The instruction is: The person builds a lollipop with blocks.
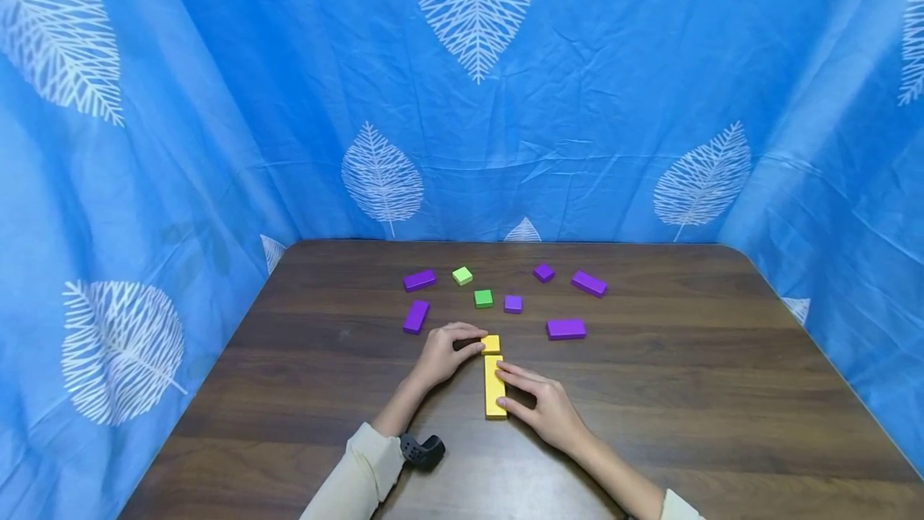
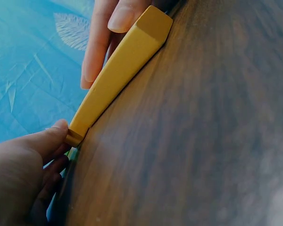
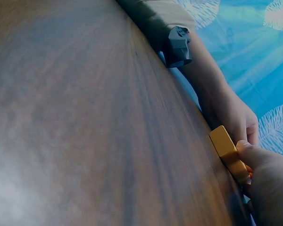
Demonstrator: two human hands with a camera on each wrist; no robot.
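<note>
Left of centre in the head view, my left hand pinches a small yellow block at its left side and back edge. Just in front of it, a long yellow block lies lengthwise on the table, the two ends nearly meeting. My right hand touches the long block's right side, thumb and fingers spread apart along it. In the left wrist view the long block shows its near end, with right-hand fingers behind it. The right wrist view shows the right thumb against the yellow block.
Beyond the hands lie a light green block, a green block and several purple blocks, among them one at left and one at right. A blue curtain hangs behind the wooden table.
</note>
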